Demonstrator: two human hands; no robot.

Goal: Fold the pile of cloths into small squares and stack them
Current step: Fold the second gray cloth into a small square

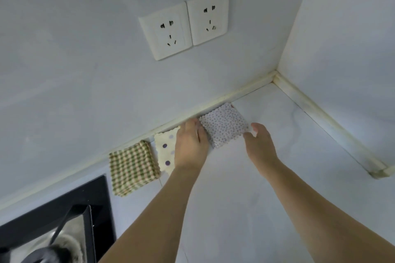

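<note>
where counter (267,177) lies bare, hands seemingly pinch cloth (224,126).

A matt woven cloth (224,126) with tiny dots and pinked edges lay between both grips on a smooth, faintly glossy marble-look worktop (267,188). Left of the grips sat soft checked fabric (132,166); above, smooth plastic sockets (183,23).

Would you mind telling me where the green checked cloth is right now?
In the head view, the green checked cloth lies folded on the counter against the wall, left of the cream dotted cloth and beside the black hob.
</note>
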